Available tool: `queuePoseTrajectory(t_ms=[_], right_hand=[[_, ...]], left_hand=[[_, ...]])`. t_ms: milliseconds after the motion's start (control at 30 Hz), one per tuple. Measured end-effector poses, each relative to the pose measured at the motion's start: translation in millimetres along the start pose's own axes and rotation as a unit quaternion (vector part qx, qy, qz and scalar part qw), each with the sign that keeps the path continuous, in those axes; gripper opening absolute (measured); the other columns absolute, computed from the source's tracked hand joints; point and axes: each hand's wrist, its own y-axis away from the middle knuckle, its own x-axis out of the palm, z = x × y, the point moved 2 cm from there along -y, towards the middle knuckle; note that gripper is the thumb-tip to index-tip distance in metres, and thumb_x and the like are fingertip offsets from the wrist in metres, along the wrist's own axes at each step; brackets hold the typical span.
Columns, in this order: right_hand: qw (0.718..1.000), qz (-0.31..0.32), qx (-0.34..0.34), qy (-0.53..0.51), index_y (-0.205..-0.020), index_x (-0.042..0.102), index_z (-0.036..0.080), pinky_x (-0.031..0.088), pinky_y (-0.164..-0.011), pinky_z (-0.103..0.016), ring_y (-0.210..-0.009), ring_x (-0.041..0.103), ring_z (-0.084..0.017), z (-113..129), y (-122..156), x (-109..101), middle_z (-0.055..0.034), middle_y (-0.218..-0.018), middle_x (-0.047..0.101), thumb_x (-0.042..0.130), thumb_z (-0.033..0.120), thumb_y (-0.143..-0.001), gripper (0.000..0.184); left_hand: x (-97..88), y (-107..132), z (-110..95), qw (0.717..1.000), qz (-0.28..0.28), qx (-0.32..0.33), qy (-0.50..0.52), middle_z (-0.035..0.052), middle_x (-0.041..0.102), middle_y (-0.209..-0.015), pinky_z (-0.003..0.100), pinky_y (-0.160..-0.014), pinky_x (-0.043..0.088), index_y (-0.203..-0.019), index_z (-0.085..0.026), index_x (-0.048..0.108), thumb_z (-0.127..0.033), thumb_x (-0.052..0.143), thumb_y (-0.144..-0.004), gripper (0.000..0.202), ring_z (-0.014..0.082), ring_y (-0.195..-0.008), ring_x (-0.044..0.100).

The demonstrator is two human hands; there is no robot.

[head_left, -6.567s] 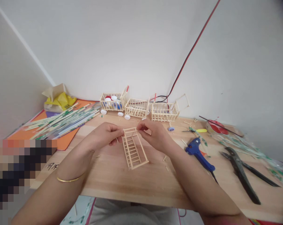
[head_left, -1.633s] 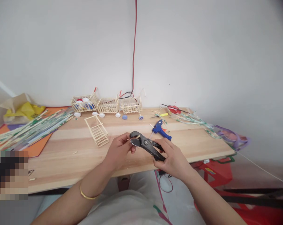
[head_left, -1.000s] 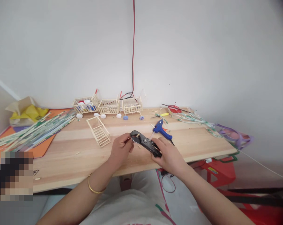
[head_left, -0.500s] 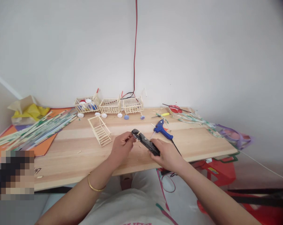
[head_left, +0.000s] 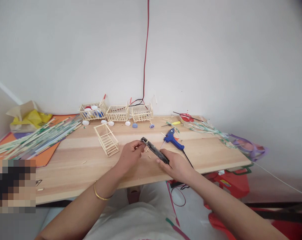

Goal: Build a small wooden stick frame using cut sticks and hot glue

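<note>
My right hand [head_left: 178, 163] is wrapped round the handles of black pliers [head_left: 154, 151], which point up and to the left above the table. At their jaws, the fingertips of my left hand [head_left: 131, 154] are pinched together; whatever they hold is too small and covered to make out. To the left of that hand a small frame of pale wooden sticks [head_left: 107, 140] lies on the table. A blue glue gun [head_left: 174, 139] rests just beyond my right hand, and small stick offcuts [head_left: 148, 150] are scattered beneath the pliers.
Along the wall stand three little stick carts [head_left: 141, 112] on wheels. Bundled strips [head_left: 43, 137] cover an orange board [head_left: 44, 160] at left, near a yellow bag [head_left: 36, 120]. A red dish [head_left: 186, 117], a yellow-handled tool [head_left: 176, 123] and loose strips lie at right.
The pliers have turned slightly and look slimmer, their handles seemingly closer together. My left fingertips stay by the jaws. The view has shifted a little.
</note>
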Motion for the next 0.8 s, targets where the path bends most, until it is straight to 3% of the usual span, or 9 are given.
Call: queuePoseTrajectory(t_ms=[233, 500, 800], right_hand=[[0.999, -0.036, -0.016, -0.005, -0.109, 0.052, 0.019, 0.034, -0.064, -0.026, -0.084, 0.058, -0.021, 3.8, 3.8, -0.6, -0.0071, -0.096, 0.063, 0.046, 0.044, -0.087, 0.034], [0.999, -0.035, 0.013, -0.006, -0.096, 0.052, 0.020, 0.028, -0.056, -0.024, -0.070, 0.058, -0.018, 2.7, 6.7, 0.1, -0.0031, -0.076, 0.063, 0.045, 0.047, -0.087, 0.030], [0.998, -0.016, 0.011, 0.062, -0.083, 0.053, 0.018, 0.023, -0.051, -0.024, -0.061, 0.058, -0.017, -5.3, -2.3, 5.4, -0.0057, -0.067, 0.063, 0.037, 0.052, -0.089, 0.038]], left_hand=[[-4.0, 3.4, -0.1, 1.000, -0.009, 0.026, -0.007, -0.0073, 0.041, -0.044, 0.020, -0.045, 0.029, -0.066, -0.018, 0.055, -0.034, 0.051, -0.077, 0.020, 0.0088, -0.042, 0.038], [-3.4, 4.6, -2.8, 0.999, -0.014, 0.025, -0.038, -0.0062, 0.045, -0.045, 0.021, -0.047, 0.031, -0.066, -0.018, 0.058, -0.033, 0.051, -0.077, 0.020, 0.0101, -0.044, 0.041], [-3.6, 3.2, -3.1, 0.996, -0.005, 0.048, -0.074, -0.0051, 0.047, -0.048, 0.022, -0.048, 0.031, -0.068, -0.018, 0.060, -0.037, 0.050, -0.079, 0.024, 0.0111, -0.047, 0.043]])
